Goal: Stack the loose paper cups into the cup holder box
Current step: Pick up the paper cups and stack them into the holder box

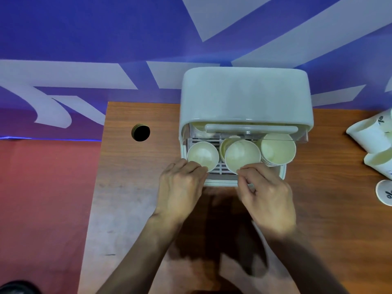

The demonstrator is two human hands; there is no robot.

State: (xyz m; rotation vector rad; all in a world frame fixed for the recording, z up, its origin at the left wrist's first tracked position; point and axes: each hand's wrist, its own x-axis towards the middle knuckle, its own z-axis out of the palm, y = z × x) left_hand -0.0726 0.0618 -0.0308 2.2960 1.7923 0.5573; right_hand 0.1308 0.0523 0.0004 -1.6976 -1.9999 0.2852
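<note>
on the wooden table, close to its far edge, a white cup holder box is set with its front flap lifted, so that a slatted tray is seen inside. three groups of paper cups are stood upright on that tray: a left cup, a middle cup with another rim showing just behind it, and a nested stack at the right. the left cup is held at its near side by the left hand, whose fingers are curled against the rim. the near rim of the middle cup is pinched between thumb and forefinger of the right hand, the other fingers being bent loosely. more loose cups are laid at the table's right edge, well apart from the box. a round cable hole is seen left of the box.
</note>
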